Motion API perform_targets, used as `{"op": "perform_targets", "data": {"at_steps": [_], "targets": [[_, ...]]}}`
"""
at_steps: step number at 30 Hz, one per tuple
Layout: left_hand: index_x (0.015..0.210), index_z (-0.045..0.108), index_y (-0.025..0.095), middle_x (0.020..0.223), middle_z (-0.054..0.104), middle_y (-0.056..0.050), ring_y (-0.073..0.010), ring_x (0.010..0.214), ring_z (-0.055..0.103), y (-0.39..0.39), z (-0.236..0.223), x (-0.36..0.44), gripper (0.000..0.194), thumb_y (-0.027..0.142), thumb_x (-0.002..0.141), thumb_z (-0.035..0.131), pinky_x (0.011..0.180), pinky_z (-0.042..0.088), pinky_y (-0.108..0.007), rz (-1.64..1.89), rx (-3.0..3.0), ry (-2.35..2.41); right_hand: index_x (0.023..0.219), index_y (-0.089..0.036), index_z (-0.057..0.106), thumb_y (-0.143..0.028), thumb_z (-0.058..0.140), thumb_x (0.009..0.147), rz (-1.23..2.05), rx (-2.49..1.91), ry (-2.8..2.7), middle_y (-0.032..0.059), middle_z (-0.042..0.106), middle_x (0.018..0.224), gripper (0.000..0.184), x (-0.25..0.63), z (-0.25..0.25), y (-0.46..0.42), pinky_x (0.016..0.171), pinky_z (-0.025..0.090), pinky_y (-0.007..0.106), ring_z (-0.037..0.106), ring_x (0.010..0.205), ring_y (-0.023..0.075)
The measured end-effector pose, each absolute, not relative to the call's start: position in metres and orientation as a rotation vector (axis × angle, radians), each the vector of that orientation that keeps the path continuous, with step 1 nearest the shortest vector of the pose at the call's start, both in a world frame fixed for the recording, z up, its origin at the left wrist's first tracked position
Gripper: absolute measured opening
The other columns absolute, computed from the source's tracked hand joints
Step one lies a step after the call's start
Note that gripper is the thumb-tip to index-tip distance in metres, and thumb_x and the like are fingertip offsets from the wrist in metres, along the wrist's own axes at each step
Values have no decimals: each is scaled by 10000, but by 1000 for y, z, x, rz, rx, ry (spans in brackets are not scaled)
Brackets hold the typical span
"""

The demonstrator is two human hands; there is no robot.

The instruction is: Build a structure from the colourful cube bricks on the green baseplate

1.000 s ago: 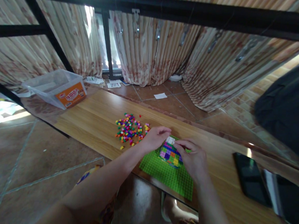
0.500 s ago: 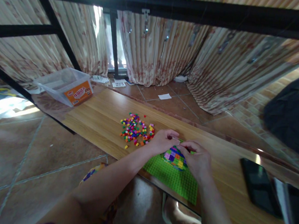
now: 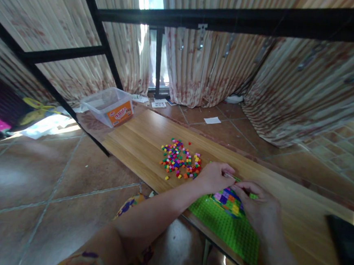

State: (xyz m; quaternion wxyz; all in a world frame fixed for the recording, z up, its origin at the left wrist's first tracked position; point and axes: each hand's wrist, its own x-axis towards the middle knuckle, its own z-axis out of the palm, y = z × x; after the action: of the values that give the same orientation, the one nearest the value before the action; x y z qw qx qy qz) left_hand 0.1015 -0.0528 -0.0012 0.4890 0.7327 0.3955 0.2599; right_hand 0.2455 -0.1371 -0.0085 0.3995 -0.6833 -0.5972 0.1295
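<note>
A green studded baseplate lies on the wooden table, with a patch of multicoloured bricks built up on it. Over the far edge of that patch, my left hand has its thumb and fingers pinched together. Facing it, my right hand is also closed in a pinch, its fingertips close to the left ones. Whatever the fingertips hold is too small and too covered to make out. Left of the baseplate is a loose pile of small coloured bricks.
A clear plastic tub with an orange label stands at the table's far left end. On the right of the wooden table lies a black flat device. A black metal frame crosses above, before striped curtains.
The view has turned left, so everything sits further right in the picture. Both hands keep their pinched pose over the far edge of the brick patch.
</note>
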Motion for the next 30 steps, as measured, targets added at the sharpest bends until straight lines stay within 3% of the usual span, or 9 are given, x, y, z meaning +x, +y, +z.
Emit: {"op": "perform_targets", "data": {"at_steps": [18,25,30], "targets": [[1064,683,142,970,732,-74,-175,858,667,-65,5,100,286,236,845,527,853,531,-288,666,2052,988,735,-253,729,-560,620,758,283,-1723,-1514,33,696,822,327,247,-9,-140,701,495,312,645,761,205],[938,690,150,949,716,-68,-165,891,651,-70,5,98,232,210,887,472,851,511,-264,728,2105,888,769,-255,731,-560,623,753,343,-1739,-1515,37,715,870,323,250,-6,-143,694,506,319,664,778,216],[984,699,155,948,721,-63,-164,856,651,-70,3,100,257,289,892,500,815,519,-270,712,1991,946,805,-247,730,-559,648,733,326,-1798,-1419,34,727,845,331,253,-10,-144,672,514,324,670,754,223]]}}
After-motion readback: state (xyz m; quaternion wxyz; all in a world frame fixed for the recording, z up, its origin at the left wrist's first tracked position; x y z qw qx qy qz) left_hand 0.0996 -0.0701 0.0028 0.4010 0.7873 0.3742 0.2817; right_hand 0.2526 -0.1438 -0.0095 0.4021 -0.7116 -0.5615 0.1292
